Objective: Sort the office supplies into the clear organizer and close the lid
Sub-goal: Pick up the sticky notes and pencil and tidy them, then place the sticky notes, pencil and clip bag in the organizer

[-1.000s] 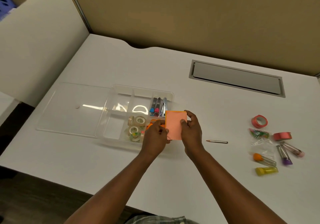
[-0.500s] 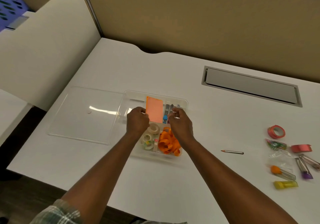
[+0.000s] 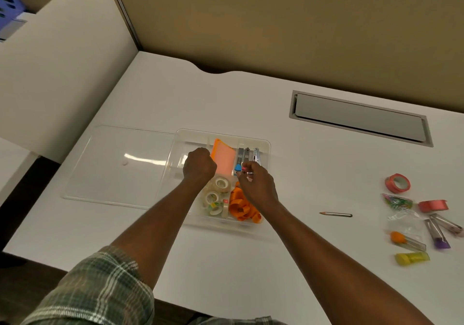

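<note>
The clear organizer (image 3: pixel 266 144) sits mid-desk with its lid (image 3: pixel 120 169) lying flat to its left. An orange sticky note pad (image 3: pixel 224 160) leans tilted in a back compartment. My left hand (image 3: pixel 199 167) is a fist against the pad's left edge, fingers hidden. My right hand (image 3: pixel 257 185) hovers just right of the pad, fingers loosely curled and holding nothing, above the capped tubes (image 3: pixel 247 155). Clear tape rolls (image 3: pixel 220 184) and orange ribbon (image 3: pixel 241 208) fill the front compartments.
Loose on the desk to the right: a pencil (image 3: pixel 336 214), a red tape roll (image 3: pixel 397 183), a bag of paper clips (image 3: pixel 398 201), a pink ribbon spool (image 3: pixel 433 205), purple-capped tubes (image 3: pixel 437 235), an orange-capped tube (image 3: pixel 407 240), a yellow tube (image 3: pixel 411 258). A cable hatch (image 3: pixel 359 121) lies behind.
Both hands carried the pad from in front of the organizer into a back compartment. My right hand has let go of it and shifted slightly right.
</note>
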The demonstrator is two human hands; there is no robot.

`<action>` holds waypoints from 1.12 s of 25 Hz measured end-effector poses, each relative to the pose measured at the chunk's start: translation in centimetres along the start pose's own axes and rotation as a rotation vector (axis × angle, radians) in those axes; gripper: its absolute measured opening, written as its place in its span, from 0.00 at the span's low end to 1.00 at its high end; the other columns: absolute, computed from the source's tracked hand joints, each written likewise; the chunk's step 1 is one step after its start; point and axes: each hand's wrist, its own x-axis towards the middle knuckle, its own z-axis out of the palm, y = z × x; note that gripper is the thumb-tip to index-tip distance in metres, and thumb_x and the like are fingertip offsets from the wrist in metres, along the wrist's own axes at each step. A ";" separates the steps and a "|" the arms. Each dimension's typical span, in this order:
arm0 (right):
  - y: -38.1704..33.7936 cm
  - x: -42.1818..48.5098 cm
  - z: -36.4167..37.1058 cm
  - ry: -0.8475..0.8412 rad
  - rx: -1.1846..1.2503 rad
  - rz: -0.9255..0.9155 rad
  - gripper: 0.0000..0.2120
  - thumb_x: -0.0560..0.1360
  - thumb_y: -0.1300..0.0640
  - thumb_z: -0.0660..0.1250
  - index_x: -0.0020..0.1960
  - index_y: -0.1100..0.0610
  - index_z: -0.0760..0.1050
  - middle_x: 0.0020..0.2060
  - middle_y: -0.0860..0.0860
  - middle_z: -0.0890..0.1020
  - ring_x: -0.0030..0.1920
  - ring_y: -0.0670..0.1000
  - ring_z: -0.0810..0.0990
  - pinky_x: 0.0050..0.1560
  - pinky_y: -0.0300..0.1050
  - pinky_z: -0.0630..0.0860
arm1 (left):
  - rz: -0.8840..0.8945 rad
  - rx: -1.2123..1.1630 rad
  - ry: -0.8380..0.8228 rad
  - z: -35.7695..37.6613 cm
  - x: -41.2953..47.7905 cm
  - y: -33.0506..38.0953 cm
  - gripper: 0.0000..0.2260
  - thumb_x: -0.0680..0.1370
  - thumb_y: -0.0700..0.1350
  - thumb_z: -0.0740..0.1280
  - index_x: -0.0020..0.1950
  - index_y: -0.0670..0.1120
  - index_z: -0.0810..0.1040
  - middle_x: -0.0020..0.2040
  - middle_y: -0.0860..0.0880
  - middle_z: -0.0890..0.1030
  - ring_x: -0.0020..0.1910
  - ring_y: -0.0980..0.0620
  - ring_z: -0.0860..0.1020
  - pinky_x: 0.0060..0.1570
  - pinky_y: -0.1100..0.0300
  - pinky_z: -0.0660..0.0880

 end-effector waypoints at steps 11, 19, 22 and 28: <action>2.3 -1.7 -3.2 0.115 0.046 -0.071 0.15 0.78 0.55 0.68 0.65 0.53 0.76 0.59 0.50 0.81 0.55 0.48 0.81 0.48 0.33 0.72 | 0.231 -0.013 0.149 1.3 -4.3 3.1 0.09 0.78 0.47 0.67 0.53 0.44 0.82 0.50 0.46 0.84 0.48 0.48 0.81 0.47 0.56 0.76; 8.1 -4.7 -10.2 0.203 0.073 0.005 0.13 0.78 0.53 0.68 0.63 0.53 0.76 0.55 0.49 0.82 0.49 0.47 0.82 0.48 0.38 0.74 | 0.471 -0.160 0.010 6.9 -9.8 11.6 0.10 0.77 0.51 0.69 0.45 0.45 0.82 0.42 0.50 0.83 0.43 0.52 0.80 0.44 0.55 0.77; 11.1 -6.1 -13.2 0.235 0.088 0.069 0.11 0.78 0.54 0.67 0.60 0.53 0.77 0.54 0.48 0.82 0.47 0.46 0.82 0.47 0.38 0.74 | 0.554 -0.086 -0.060 10.5 -11.8 13.9 0.09 0.77 0.50 0.68 0.48 0.45 0.82 0.45 0.48 0.82 0.45 0.51 0.79 0.44 0.55 0.76; 17.8 -9.2 -19.7 0.289 -0.011 0.168 0.08 0.78 0.57 0.67 0.56 0.55 0.78 0.51 0.51 0.82 0.49 0.51 0.83 0.51 0.45 0.78 | 0.629 0.080 -0.214 18.8 -15.5 17.7 0.09 0.77 0.50 0.67 0.55 0.49 0.79 0.50 0.49 0.80 0.50 0.50 0.78 0.47 0.57 0.74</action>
